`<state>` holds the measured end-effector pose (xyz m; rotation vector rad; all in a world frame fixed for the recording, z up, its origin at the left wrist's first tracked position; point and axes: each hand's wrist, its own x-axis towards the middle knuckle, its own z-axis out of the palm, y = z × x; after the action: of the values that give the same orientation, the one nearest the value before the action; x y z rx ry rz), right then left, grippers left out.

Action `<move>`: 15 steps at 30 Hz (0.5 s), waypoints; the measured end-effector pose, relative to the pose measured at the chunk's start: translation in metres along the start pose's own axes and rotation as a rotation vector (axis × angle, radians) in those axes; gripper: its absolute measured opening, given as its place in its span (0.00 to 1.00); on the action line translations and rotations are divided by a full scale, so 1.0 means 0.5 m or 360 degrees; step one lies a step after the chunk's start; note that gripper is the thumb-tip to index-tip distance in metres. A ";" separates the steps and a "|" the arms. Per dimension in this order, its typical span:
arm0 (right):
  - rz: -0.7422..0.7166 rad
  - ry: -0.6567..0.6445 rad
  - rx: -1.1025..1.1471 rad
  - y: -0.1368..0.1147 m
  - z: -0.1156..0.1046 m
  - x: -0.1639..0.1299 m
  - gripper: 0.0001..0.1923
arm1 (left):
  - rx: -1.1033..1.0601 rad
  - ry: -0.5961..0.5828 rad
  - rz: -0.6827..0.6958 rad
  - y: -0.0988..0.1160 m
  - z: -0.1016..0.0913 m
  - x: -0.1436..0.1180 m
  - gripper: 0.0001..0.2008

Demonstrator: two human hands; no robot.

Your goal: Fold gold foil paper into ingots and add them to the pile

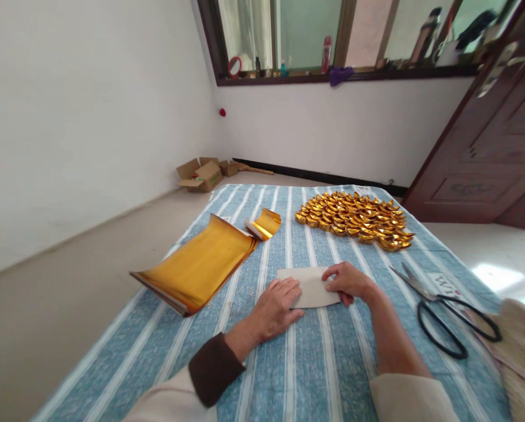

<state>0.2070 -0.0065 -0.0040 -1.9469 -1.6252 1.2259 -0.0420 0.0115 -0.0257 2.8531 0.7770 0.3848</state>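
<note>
A pale rectangular sheet of paper (312,287) lies on the striped cloth in front of me, its back side dull greyish white. My left hand (277,308) rests flat on the paper's left end, fingers stretched out. At the opposite end, my right hand (348,282) has its thumb and fingers pinched on the right edge. To the left is a stack of large gold foil sheets (200,258) with curled ends. Just beyond it sits a smaller curled piece of gold foil paper (266,224). Many folded gold paper ingots (354,217) are grouped at the far right.
Black-handled scissors (433,299) lie on the right of the blue-and-white striped tablecloth (244,375), blades partly apart. A beige fabric item (517,346) is at the right edge. Cardboard boxes (203,176) stand on the floor beyond, and a brown door (486,140) is at right.
</note>
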 end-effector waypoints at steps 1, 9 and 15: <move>-0.0001 0.0082 -0.0155 -0.004 -0.005 -0.005 0.15 | 0.0023 0.0047 0.0029 -0.001 0.003 0.001 0.18; -0.0442 0.0382 -0.0525 -0.044 0.021 -0.061 0.24 | -0.0004 0.0368 0.0162 -0.010 0.014 0.013 0.11; -0.0697 0.0244 -0.0836 -0.057 0.082 -0.079 0.17 | -0.0067 0.0440 0.0220 -0.012 0.009 0.011 0.14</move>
<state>0.1577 -0.0453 0.0085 -1.7397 -2.2895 0.5022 -0.0387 0.0190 -0.0303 2.8577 0.6050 0.8177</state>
